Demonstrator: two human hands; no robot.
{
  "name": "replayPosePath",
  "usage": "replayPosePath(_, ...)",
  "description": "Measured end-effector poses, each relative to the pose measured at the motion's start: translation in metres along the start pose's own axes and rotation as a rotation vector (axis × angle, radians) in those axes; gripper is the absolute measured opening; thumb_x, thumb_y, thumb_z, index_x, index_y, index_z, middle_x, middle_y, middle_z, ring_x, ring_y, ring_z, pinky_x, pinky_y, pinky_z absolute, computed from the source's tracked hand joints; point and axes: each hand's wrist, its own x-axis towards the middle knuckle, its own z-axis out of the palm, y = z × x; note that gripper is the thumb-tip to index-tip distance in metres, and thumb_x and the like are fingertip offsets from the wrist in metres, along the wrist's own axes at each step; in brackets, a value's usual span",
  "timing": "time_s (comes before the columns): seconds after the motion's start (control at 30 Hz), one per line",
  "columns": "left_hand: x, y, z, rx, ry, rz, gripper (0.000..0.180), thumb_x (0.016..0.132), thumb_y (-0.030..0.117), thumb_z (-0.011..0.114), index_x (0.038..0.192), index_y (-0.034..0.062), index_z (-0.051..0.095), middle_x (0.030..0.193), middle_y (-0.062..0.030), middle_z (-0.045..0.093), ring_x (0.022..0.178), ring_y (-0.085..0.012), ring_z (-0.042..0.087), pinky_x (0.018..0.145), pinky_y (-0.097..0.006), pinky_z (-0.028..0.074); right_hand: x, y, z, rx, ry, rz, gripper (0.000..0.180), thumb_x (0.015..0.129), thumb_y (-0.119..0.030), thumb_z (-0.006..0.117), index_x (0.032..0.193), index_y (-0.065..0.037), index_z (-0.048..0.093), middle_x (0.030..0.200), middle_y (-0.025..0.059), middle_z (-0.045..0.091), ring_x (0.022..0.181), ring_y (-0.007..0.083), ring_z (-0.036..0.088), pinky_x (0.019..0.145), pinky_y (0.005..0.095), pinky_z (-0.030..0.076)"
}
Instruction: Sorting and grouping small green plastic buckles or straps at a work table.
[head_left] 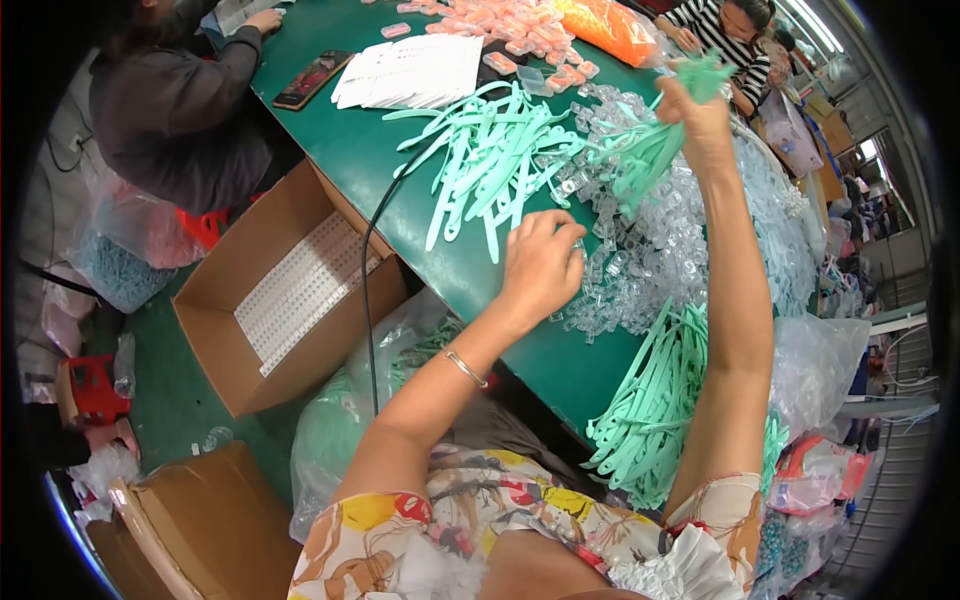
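My right hand (700, 118) is raised over the far side of the heap, closed round a bunch of mint-green plastic straps (645, 165) that fan out on both sides of the fist. My left hand (543, 262) hovers at the near edge of the clear pieces with its fingers curled in. Whatever lies between its fingertips is too small to make out. Small clear plastic pieces (655, 265) cover the table beside it. A loose pile of mint-green straps (495, 150) lies just beyond my left hand. More straps (660, 395) are heaped below my right forearm.
On the green table (345, 150) are a phone (313, 80), white papers (410, 72), orange-filled clear cases (500, 25) and an orange bag (605, 28). A black cable (372, 290) hangs over the edge by an open carton (225, 330). Two people sit at the far sides.
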Motion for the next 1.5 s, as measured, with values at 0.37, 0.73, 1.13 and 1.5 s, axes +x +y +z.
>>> replayPosePath(0.37,-0.024,-0.040,-0.036,-0.054,0.364,-0.234,0.013,0.074,-0.001,0.055,0.085,-0.0001,0.061,0.085,-0.0149,0.060,0.079,-0.0331,0.056,0.070,-0.038,0.045,-0.084,0.078,0.103,-1.291,-0.981,-0.200,0.026,0.065,0.005,0.057,0.089,-0.003,0.062,0.087,0.0128,0.061,0.081,0.0335,0.060,0.068,0.0412,0.048)
replayPosePath(0.73,-0.022,-0.035,-0.051,-0.568,0.582,-0.418,0.009,0.080,-0.001,0.055,0.085,0.0002,0.062,0.088,-0.0040,0.057,0.074,-0.0098,0.053,0.066,-0.022,0.042,-0.085,0.076,0.098,-1.279,-1.092,-0.254,0.013,0.069,-0.004,0.056,0.082,-0.004,0.056,0.084,0.0108,0.055,0.076,0.0317,0.060,0.063,0.0412,0.048)
replayPosePath(1.13,-0.024,-0.047,-0.053,-0.773,0.629,-0.498,0.011,0.083,-0.002,0.053,0.090,0.0003,0.061,0.095,-0.0028,0.054,0.080,-0.0074,0.051,0.070,-0.021,0.043,-0.057,0.089,0.122,-1.189,-0.849,-0.254,0.036,0.064,0.000,0.063,0.099,-0.009,0.062,0.091,0.0096,0.062,0.085,0.0297,0.060,0.072,0.0390,0.049)
replayPosePath(1.5,-0.029,-0.046,-0.053,-0.692,0.595,-0.383,0.011,0.082,-0.004,0.052,0.089,-0.0006,0.060,0.095,-0.0041,0.054,0.081,-0.0084,0.052,0.071,-0.021,0.043,-0.061,0.093,0.125,-1.324,-0.938,-0.380,0.009,0.070,-0.004,0.054,0.079,-0.004,0.056,0.088,0.0120,0.053,0.076,0.0321,0.060,0.064,0.0431,0.048)
